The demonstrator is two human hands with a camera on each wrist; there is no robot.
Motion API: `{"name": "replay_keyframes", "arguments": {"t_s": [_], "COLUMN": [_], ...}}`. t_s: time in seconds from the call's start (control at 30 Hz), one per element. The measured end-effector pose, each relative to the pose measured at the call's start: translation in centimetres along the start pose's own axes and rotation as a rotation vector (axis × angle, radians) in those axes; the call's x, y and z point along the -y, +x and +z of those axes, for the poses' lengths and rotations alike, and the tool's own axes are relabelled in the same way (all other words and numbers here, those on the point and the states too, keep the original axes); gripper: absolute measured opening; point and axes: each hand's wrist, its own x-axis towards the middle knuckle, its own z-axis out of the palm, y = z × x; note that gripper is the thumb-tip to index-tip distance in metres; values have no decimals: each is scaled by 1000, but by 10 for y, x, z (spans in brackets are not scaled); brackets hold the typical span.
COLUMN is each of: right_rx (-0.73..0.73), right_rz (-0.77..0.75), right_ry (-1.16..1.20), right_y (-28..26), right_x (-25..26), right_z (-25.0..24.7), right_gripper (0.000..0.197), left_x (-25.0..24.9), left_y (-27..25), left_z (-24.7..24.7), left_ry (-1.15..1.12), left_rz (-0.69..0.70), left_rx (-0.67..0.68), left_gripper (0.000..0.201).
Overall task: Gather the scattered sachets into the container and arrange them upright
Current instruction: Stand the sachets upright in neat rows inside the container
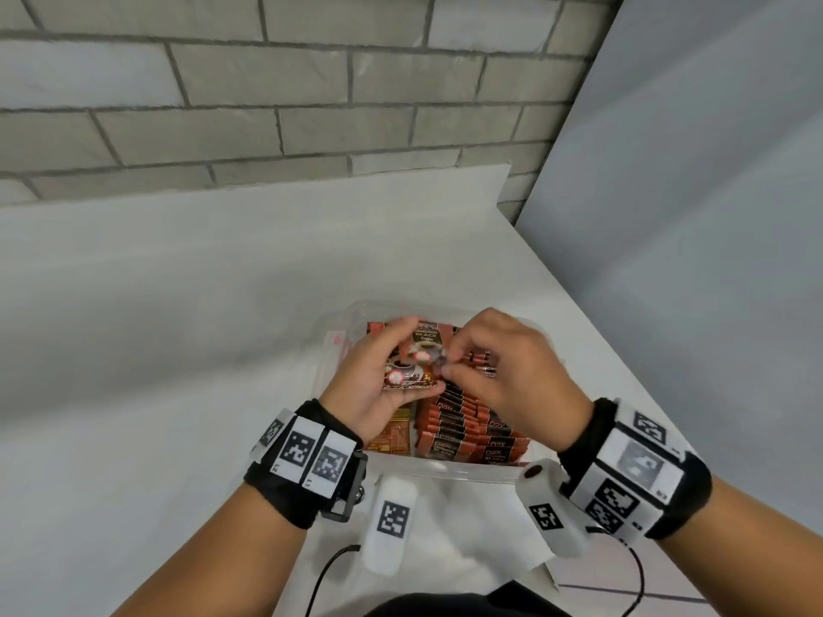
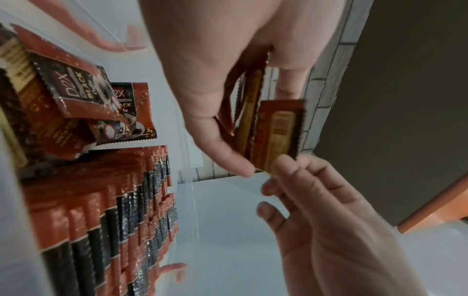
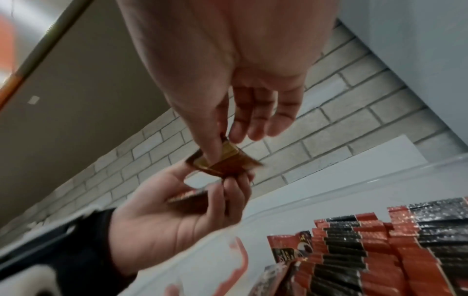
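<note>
Over the clear plastic container (image 1: 450, 472) my left hand (image 1: 372, 387) grips a small stack of red and black coffee sachets (image 1: 412, 360), palm up. My right hand (image 1: 490, 367) pinches the near corner of one sachet (image 2: 278, 128) in that stack with thumb and forefinger; the right wrist view shows this sachet (image 3: 225, 163) between the fingertips. Inside the container, several sachets (image 1: 467, 427) stand upright in packed rows on the right side. A few loose sachets (image 2: 76, 100) lie tilted on the left side.
The container sits on a white table (image 1: 178, 349) near its right edge (image 1: 592, 322). A brick wall (image 1: 267, 104) stands behind and a grey panel (image 1: 690, 216) to the right. A white sheet (image 1: 490, 532) lies in front of the container.
</note>
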Motion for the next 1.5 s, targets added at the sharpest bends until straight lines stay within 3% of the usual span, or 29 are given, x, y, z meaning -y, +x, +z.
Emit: {"name": "replay_keyframes", "arguments": {"t_s": [0.1,0.27,0.47,0.67,0.77,0.93,1.17,1.5], "right_rx": [119,-37,10,136,166,304,541,642], "right_rz": [27,177,343,284,320,314,244,185], "right_ry": [45,97,186,142,186,95,-135,-401], "right_y": [-1,6,7,14,15,-3,-24,-18], "right_x": [-6,-6,-7,-4,-5,-9,-14,-8], "right_z": [3,-5,-3,-8,-16,-15,12,28], "right_gripper": [15,22,38,30,14,8,11,7], "left_x": [-1,-1,-1,-1,-8,-23,-25,-21], "left_y": [-1,0,1,-1,-1,-2,-1,2], "left_z": [3,2,3,1,-7,-31,-46,-52], "left_ry": [33,84,112,215,163,11,-50,-55], "left_rz": [50,57,45,45,78,144,153,144], "left_rx": [-27,-10,18,55,-29,-166,-245,-250], "left_gripper": [7,13,18,19,36,48,20,19]}}
